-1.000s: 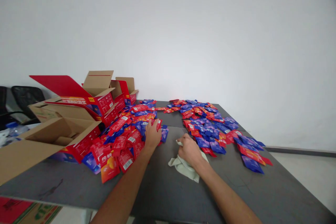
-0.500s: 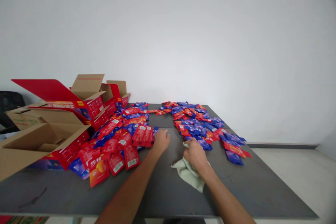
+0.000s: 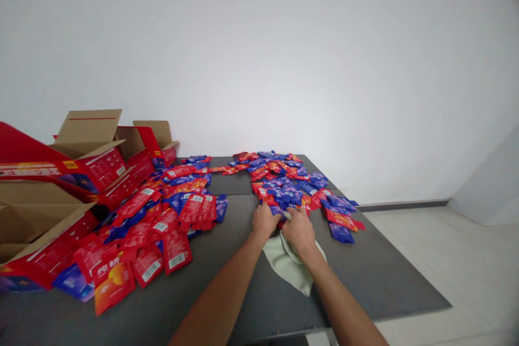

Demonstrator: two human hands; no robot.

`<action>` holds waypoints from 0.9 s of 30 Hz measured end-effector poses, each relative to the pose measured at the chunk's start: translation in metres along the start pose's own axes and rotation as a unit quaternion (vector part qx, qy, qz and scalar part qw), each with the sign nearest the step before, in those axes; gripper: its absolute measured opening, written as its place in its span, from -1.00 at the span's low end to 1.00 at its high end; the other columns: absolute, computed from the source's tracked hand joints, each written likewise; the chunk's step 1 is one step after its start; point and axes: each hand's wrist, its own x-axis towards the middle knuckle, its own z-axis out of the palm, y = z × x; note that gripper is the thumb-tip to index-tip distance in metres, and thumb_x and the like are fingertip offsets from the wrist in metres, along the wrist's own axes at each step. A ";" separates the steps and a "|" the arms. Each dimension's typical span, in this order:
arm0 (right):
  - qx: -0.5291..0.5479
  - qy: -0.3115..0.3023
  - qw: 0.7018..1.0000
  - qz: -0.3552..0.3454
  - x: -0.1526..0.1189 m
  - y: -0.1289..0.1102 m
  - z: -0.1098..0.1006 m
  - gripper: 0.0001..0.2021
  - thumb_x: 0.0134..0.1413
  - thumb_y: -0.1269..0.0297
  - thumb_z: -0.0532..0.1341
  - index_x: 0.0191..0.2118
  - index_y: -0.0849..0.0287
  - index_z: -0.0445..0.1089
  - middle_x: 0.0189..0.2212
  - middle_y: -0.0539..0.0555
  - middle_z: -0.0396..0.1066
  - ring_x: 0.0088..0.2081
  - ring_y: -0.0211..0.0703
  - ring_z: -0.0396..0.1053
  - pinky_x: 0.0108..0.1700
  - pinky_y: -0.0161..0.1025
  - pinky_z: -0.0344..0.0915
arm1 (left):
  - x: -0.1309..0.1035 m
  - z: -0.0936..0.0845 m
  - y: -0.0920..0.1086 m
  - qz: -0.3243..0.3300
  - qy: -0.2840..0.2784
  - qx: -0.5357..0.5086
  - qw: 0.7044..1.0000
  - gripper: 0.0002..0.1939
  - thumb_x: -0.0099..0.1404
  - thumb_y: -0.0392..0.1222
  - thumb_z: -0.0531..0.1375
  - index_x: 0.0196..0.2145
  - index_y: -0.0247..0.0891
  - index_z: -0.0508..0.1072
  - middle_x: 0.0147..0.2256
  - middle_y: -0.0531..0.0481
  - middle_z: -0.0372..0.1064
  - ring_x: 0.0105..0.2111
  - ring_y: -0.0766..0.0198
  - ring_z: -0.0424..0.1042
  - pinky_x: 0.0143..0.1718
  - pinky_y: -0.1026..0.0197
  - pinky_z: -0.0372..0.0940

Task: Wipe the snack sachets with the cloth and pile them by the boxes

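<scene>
My right hand (image 3: pixel 299 230) is closed on a pale green cloth (image 3: pixel 288 267), which hangs loosely from it over the dark table (image 3: pixel 239 275). Just to its left, my left hand (image 3: pixel 265 220) reaches the near edge of a pile of red and blue packets (image 3: pixel 286 192). Its fingertips touch the packets there; whether they grip one is hidden. A second heap of packets (image 3: pixel 162 221), some with barcodes showing, lies to the left of my left arm.
Open red cardboard boxes (image 3: pixel 107 167) stand along the left side. A few packets (image 3: pixel 340 219) lie at the right, near the table's right edge. A white wall (image 3: pixel 259 54) rises behind the table.
The view has turned to the right. My left hand has moved right, from beside the left heap to the near edge of the middle pile. My right hand still holds the cloth.
</scene>
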 end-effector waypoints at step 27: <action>0.167 0.056 0.958 -0.227 0.002 -0.100 0.050 -0.58 0.10 0.54 0.08 0.03 0.08 0.44 -0.01 0.12 0.35 -0.07 -0.14 0.41 0.01 -0.27 0.35 | -0.012 -0.127 -0.043 0.005 -0.180 -0.488 0.854 -0.23 -0.22 -0.58 0.18 0.02 -0.18 0.43 -0.13 -0.07 0.48 -0.18 0.18 0.47 -0.11 0.17 0.34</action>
